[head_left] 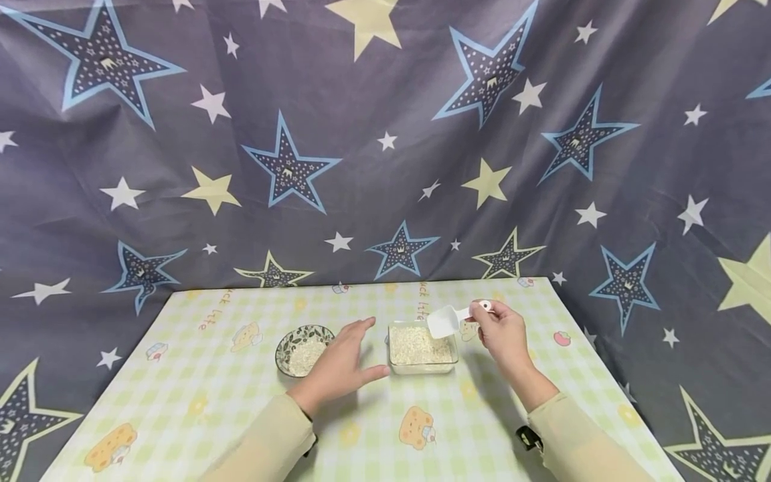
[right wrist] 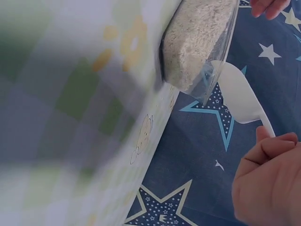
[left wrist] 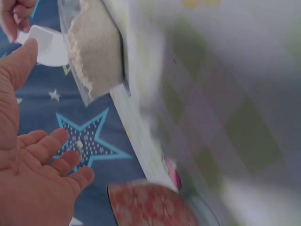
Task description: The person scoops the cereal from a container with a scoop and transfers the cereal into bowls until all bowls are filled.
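Observation:
A white scoop [head_left: 444, 322] is pinched by its handle in my right hand [head_left: 504, 335], its head over the back right rim of a clear rectangular container [head_left: 423, 368]. Pale grains or flakes [head_left: 415, 345] fill much of that container. My left hand [head_left: 340, 365] is spread with straight fingers between the container and a patterned round bowl [head_left: 289, 335], touching neither as far as I can tell. More of the pale grains [head_left: 306, 355] lie in the bowl, whose right side the hand partly covers. In the right wrist view the scoop [right wrist: 240, 94] sits beside the container wall [right wrist: 214, 77].
A green-and-white checked cloth [head_left: 241, 415] with cartoon prints covers the table. Behind it hangs a dark curtain [head_left: 373, 194] with stars. The left wrist view shows the bowl's red patterned outside [left wrist: 150, 205] at its lower edge.

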`<state>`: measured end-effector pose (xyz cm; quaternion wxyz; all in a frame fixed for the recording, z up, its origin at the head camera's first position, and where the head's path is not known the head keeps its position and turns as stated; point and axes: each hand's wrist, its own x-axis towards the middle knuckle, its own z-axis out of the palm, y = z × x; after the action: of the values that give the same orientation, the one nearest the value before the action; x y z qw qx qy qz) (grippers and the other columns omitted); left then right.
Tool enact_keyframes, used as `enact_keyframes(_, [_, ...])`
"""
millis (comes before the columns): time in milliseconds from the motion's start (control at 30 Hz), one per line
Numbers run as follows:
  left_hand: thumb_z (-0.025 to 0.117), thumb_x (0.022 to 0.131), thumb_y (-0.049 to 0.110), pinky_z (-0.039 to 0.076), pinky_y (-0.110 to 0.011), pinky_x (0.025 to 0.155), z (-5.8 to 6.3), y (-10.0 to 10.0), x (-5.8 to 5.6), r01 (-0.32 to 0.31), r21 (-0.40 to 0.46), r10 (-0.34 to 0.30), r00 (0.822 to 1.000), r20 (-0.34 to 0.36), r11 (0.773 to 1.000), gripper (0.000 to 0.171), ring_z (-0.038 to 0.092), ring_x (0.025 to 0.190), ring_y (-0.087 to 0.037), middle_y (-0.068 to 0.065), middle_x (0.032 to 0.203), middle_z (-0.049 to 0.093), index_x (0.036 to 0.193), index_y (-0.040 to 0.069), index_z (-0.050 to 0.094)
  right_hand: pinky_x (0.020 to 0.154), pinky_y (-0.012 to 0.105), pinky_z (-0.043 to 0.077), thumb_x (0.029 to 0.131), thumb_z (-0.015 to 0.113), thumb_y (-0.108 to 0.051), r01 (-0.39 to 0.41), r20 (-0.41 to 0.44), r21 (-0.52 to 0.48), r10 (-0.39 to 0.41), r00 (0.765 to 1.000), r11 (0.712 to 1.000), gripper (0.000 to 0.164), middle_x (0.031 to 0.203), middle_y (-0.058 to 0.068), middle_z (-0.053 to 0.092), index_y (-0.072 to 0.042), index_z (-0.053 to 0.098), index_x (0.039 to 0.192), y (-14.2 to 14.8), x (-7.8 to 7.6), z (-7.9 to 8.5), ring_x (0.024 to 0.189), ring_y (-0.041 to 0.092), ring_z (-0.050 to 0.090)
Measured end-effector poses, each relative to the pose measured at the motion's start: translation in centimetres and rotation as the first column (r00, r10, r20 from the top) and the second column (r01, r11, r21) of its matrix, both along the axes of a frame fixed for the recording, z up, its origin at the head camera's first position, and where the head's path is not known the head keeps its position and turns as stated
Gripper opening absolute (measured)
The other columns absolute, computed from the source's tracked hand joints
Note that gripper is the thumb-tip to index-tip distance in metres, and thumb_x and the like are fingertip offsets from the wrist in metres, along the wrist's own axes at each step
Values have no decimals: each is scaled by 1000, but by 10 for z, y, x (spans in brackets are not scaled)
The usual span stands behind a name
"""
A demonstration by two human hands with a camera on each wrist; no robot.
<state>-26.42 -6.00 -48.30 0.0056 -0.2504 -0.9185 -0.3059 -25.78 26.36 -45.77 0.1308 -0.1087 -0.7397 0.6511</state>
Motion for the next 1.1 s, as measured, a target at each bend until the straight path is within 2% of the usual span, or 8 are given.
enact_keyframes(167, [86,90,48,38,-60,128,-4,16,-5,11,-32,-11,1000,7,999,100,43,156,-38,-18,166,47,166,6,36,45,18,42,103,74,-21,3,-158,276,42,987,961,21,82,11,80,-3,79,113,-3,1,0,52,2,53])
enact_keyframes(333, [82,91,55,36,-77,120,-10,24,-6,-18,-59,22,997,72,998,101,41,158,-35,-12,170,43,168,12,33,51,17,48,100,77,-15,53,-342,560,172,924,827,13,76,5,79,-6,81,108,-11,5,-3,57,-3,57])
enact_keyframes(467, [80,93,55,34,-81,119,-15,27,-7,-20,-44,25,994,107,999,99,39,159,-35,-10,172,41,169,13,32,50,17,45,98,78,-13,61,-380,693,293,877,719,12,70,-2,75,-6,81,107,-17,9,-8,55,-6,50])
enact_keyframes(567, [79,93,56,34,-80,119,-19,28,-9,-21,-32,24,993,113,999,98,40,158,-35,-10,171,41,168,12,33,49,17,43,98,78,-13,35,-354,725,329,875,688,11,69,-4,73,-7,81,106,-19,10,-11,55,-7,48])
enact_keyframes(700, [79,93,56,36,-76,121,-19,29,-12,-20,-26,23,992,124,999,99,41,158,-36,-10,171,42,169,13,32,52,19,46,100,76,-15,-11,-310,690,309,899,723,13,75,-1,77,-6,81,108,-18,8,-10,57,-4,53])
enact_keyframes(867, [82,93,52,38,-59,128,-17,31,-16,6,6,-7,990,142,1000,100,40,158,-38,-14,171,41,169,10,31,54,20,51,102,74,-17,-74,-190,560,215,958,825,17,87,11,82,-3,80,110,-14,-1,-10,61,1,62])
enact_keyframes(933, [82,92,52,39,-59,127,-16,32,-18,-1,5,0,987,159,1000,101,40,158,-38,-13,171,41,169,12,30,53,19,50,103,74,-17,-86,-122,491,166,979,867,17,89,13,82,-3,80,110,-13,-4,-11,57,2,61])
enact_keyframes(1100, [83,90,55,42,-63,124,-17,33,-19,-27,-9,29,984,175,1000,101,44,155,-39,-13,169,45,169,16,32,51,19,46,103,71,-17,-86,14,306,86,996,948,20,88,14,82,-1,78,113,-10,-12,-14,52,6,55])
